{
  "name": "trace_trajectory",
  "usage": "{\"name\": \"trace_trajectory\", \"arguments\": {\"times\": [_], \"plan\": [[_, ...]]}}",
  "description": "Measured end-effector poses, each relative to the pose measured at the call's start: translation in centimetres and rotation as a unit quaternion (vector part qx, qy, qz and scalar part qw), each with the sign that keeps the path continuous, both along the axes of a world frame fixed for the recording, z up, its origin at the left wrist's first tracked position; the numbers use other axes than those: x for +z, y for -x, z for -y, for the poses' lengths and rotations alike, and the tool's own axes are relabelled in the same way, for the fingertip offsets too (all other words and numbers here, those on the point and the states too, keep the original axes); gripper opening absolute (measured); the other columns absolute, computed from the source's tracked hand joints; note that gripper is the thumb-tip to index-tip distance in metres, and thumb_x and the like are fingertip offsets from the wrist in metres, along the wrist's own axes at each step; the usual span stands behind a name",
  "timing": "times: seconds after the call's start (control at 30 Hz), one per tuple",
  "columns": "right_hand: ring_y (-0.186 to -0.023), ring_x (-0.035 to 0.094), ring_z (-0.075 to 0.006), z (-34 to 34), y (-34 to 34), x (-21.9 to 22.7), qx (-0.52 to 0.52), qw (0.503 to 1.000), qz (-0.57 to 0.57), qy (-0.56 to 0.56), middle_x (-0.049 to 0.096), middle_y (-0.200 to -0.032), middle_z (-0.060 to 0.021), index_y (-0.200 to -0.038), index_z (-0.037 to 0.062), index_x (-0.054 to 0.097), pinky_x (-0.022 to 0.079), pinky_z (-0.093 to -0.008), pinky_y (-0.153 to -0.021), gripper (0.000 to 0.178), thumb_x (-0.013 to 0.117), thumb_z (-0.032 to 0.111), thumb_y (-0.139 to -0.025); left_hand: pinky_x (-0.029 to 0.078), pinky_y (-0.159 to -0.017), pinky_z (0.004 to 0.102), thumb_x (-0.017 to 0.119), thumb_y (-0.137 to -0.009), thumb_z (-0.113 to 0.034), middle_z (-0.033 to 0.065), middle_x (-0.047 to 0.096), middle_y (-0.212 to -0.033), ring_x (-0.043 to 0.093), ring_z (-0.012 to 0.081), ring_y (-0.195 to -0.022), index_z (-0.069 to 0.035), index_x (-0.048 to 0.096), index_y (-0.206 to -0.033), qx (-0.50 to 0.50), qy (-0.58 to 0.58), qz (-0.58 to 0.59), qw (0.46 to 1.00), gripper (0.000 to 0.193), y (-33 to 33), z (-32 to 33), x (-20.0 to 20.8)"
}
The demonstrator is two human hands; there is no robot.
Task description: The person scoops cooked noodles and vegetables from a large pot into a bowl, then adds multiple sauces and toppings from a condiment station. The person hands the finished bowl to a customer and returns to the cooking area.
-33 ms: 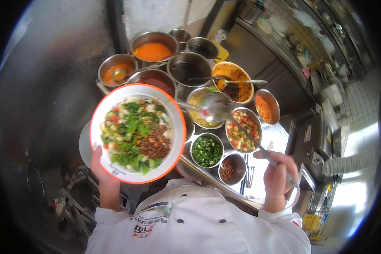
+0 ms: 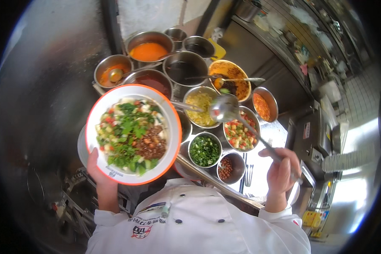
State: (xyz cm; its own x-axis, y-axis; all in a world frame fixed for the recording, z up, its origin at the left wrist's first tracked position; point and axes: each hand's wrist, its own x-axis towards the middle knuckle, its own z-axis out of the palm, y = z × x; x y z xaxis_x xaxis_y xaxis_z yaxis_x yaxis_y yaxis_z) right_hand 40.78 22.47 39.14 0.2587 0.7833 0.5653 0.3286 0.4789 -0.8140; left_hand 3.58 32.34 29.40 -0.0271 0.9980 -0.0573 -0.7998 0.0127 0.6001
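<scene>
Left of centre in the head view, a white bowl (image 2: pixel 173 131) with an orange rim is held up, filled with leafy greens, diced vegetables and a brown, crumbly topping. At the bowl's lower-left edge the left hand (image 2: pixel 99 171) is clamped on it, thumb against the rim, other fingers hidden. Well to the bowl's right, the right hand (image 2: pixel 281 175) is wrapped around the handle of a ladle (image 2: pixel 224 106), its scoop between the yellow shreds (image 2: pixel 200 102) and the diced vegetables in a tub (image 2: pixel 237 133); whether it touches either container I cannot tell. Chopped greens (image 2: pixel 205 150) stand nearer the bowl's right side.
</scene>
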Motion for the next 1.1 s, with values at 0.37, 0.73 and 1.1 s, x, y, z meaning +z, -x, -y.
{"name": "trace_trajectory", "arguments": {"times": [0.37,0.73,1.1], "plan": [[-0.058,0.061,-0.0252,3.5,-8.8,-10.6,-0.168,0.774,-0.549,0.267,0.062,-0.072,-0.0175,-0.09,-0.0083,0.057,0.053,-0.0359,-0.058,0.029,0.05,0.02,-0.093,0.037,-0.098,0.0395,0.039,-0.088,-0.03,0.0183,0.045,-0.131,0.047,0.0296,-0.117,0.004,0.036,-0.132,0.019,0.036,-0.059,0.997,0.056,1.1,-3.1,1.9],[-0.042,0.045,-0.0132,-10.0,-18.5,-7.2,-0.135,0.944,-0.146,0.261,0.051,-0.055,-0.0071,-0.074,-0.0026,0.056,0.034,-0.0258,-0.041,0.015,0.06,0.011,-0.081,0.038,-0.099,0.0407,0.038,-0.092,-0.031,0.0173,0.046,-0.131,0.048,0.0299,-0.116,0.003,0.037,-0.132,0.002,-0.035,-0.037,0.999,0.053,1.2,-2.0,-1.5],[-0.041,0.035,-0.008,-25.8,-23.4,-10.0,-0.141,0.932,-0.158,0.295,0.04,-0.054,0.0008,-0.073,0.0027,0.056,0.027,-0.0259,-0.036,0.013,0.059,0.012,-0.081,0.04,-0.097,0.0412,0.047,-0.084,-0.029,0.0185,0.05,-0.127,0.052,0.0309,-0.112,0.002,0.041,-0.13,0.019,-0.037,-0.021,0.999,0.056,-0.6,-1.2,-0.7]]}}
